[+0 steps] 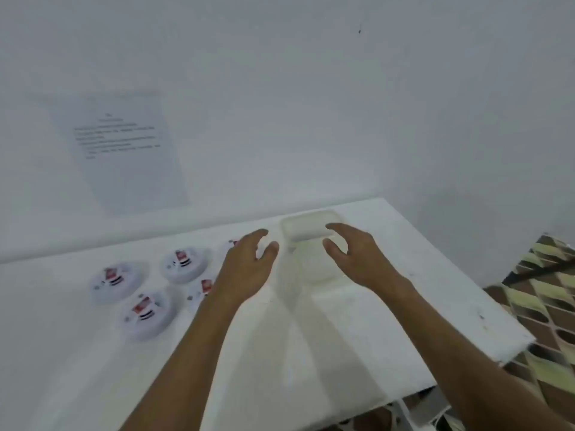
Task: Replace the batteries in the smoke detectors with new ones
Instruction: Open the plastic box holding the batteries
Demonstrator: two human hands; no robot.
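Several white round smoke detectors lie on the white table (77, 368), each showing a red battery in its back: one at the left (114, 282), one behind it (184, 263), one nearer me (145, 313). Two more are partly hidden behind my left hand (245, 269). A clear plastic container (306, 231) stands at the back of the table. My left hand hovers just left of the container, fingers relaxed and spread, holding nothing. My right hand (357, 256) hovers over the container's right side, also relaxed and empty. The picture is blurred.
A printed paper sheet (124, 150) hangs on the white wall behind the table. The table's right edge (497, 315) drops off to a patterned tile floor (547, 300). A white frame shows under the table's front edge.
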